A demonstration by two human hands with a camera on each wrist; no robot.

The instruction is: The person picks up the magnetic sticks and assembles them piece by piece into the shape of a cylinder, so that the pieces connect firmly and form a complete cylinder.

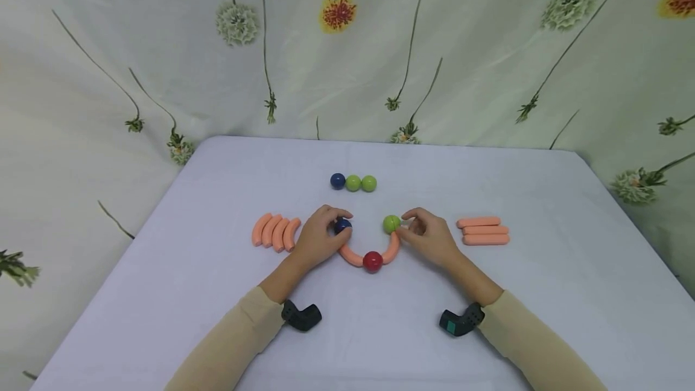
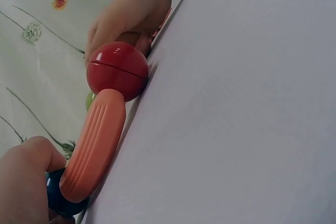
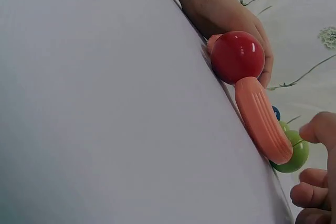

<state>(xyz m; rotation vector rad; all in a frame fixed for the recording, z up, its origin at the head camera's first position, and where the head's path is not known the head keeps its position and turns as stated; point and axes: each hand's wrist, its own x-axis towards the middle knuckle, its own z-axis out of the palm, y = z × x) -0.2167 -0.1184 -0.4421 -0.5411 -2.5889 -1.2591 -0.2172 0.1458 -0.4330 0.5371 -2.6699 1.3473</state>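
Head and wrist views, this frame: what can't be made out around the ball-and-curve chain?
- Head view: the left hand covers most of the blue ball, so its joint with the left curved piece is hidden.
- Left wrist view: the blue ball is cut off by the bottom edge and a finger.
- Right wrist view: the right hand runs off the frame, so its grip on the green ball is unclear.

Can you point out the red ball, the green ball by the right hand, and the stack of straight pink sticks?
red ball [image 1: 373,261], head view, centre of the ball.
green ball [image 1: 391,224], head view, its top.
straight pink sticks [image 1: 485,230], head view, middle stick.
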